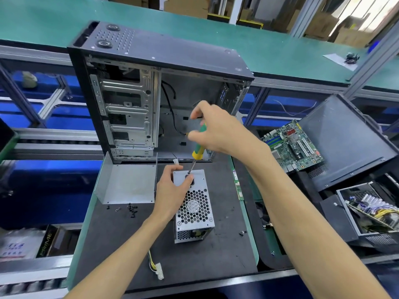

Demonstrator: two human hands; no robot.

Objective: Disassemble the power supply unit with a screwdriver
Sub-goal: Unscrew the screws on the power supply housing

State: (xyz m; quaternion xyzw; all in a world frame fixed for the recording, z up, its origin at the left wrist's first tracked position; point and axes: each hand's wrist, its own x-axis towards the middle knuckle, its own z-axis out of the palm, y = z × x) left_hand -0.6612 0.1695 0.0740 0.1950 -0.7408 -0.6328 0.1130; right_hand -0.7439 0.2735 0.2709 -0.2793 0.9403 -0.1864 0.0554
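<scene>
A silver power supply unit (pixel 195 214) with a honeycomb fan grille lies on the black mat (pixel 216 251) in the middle. My left hand (pixel 172 190) grips its far left corner, thumb on the top face. My right hand (pixel 213 130) holds the green and yellow screwdriver (pixel 199 147) by its handle, above the unit. The shaft points down and its tip meets the unit's far top edge, beside my left thumb. A cable with a white connector (pixel 159 270) trails from the unit toward the mat's near edge.
An open black computer case (pixel 164 59) stands upright just behind the unit. A grey metal panel (pixel 127 182) lies to the left, with several loose black screws (pixel 130 209) in front of it. A motherboard (pixel 293 145), a black side panel (pixel 345 137) and another case (pixel 371 210) sit to the right.
</scene>
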